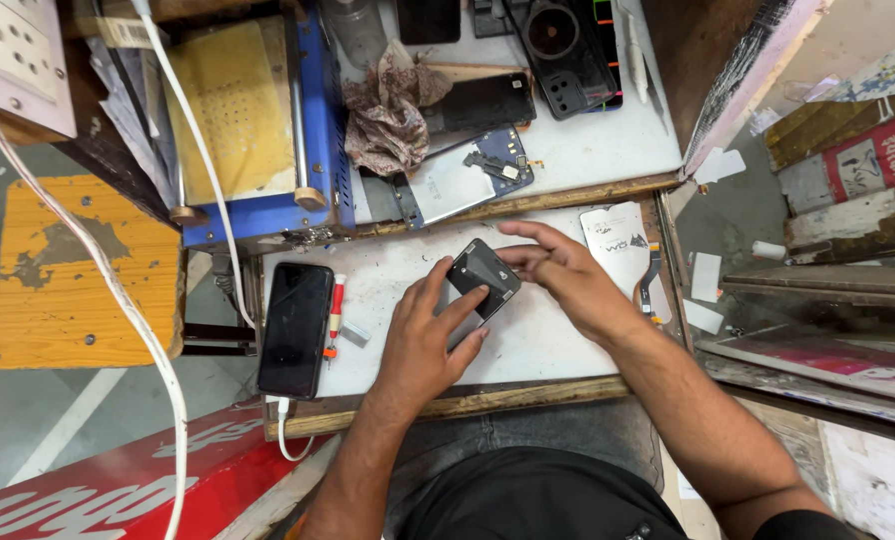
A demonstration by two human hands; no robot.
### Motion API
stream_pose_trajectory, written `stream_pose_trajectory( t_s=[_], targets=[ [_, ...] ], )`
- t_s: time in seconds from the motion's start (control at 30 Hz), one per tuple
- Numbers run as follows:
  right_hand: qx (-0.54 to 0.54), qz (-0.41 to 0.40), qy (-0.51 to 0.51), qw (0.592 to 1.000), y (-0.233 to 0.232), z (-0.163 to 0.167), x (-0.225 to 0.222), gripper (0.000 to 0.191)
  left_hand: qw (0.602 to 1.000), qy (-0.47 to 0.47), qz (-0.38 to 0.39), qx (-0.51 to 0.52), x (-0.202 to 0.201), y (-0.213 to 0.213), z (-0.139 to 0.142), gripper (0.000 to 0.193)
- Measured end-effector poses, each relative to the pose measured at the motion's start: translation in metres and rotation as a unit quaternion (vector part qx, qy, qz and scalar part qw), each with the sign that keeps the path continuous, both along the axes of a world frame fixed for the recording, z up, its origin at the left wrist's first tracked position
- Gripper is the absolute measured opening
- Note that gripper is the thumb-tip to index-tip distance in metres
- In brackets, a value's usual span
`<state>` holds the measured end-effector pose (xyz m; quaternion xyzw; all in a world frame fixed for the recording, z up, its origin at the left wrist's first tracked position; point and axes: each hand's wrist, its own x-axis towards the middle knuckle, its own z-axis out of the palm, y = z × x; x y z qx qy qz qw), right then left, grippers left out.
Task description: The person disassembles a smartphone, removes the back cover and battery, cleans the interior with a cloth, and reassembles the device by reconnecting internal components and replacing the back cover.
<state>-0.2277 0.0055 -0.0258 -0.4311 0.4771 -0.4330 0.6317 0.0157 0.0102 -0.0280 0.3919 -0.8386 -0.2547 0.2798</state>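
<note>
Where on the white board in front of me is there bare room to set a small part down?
Bare patches on the white board: between the red tool and the left hand, and along the near edge under the right hand. Crowded: the middle, where both hands hold the small black part; the left edge, with the black phone; and the far shelf with the cloth.

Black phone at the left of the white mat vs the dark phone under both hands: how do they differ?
The black phone lies flat, untouched, with a white cable in its lower end; the dark phone sits skewed, gripped by the left hand and right hand, uncabled. Both rest on the white mat.
</note>
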Motion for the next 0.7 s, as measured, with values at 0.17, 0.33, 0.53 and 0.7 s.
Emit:
stream_pose_trajectory(
  t_s=[0.17,0.33,0.53,0.7],
  targets=[
    [0.075,-0.017,-0.025,0.997,0.014,-0.009,-0.007,0.049,0.994,-0.103,-0.029,-0.002,-0.007,-0.001,-0.015,0.050],
    [0.012,0.037,0.161,0.986,0.037,0.015,-0.011,0.047,0.985,-0.170,-0.032,0.001,-0.016,0.003,-0.021,0.047],
    [-0.067,-0.107,0.462,0.878,0.073,0.052,-0.048,0.039,0.991,-0.129,-0.014,-0.036,-0.006,0.004,-0.030,0.049],
    [-0.074,-0.174,0.546,0.816,0.100,0.052,-0.057,0.057,0.989,-0.010,0.077,-0.127,0.011,0.015,-0.042,0.032]
  ],
)
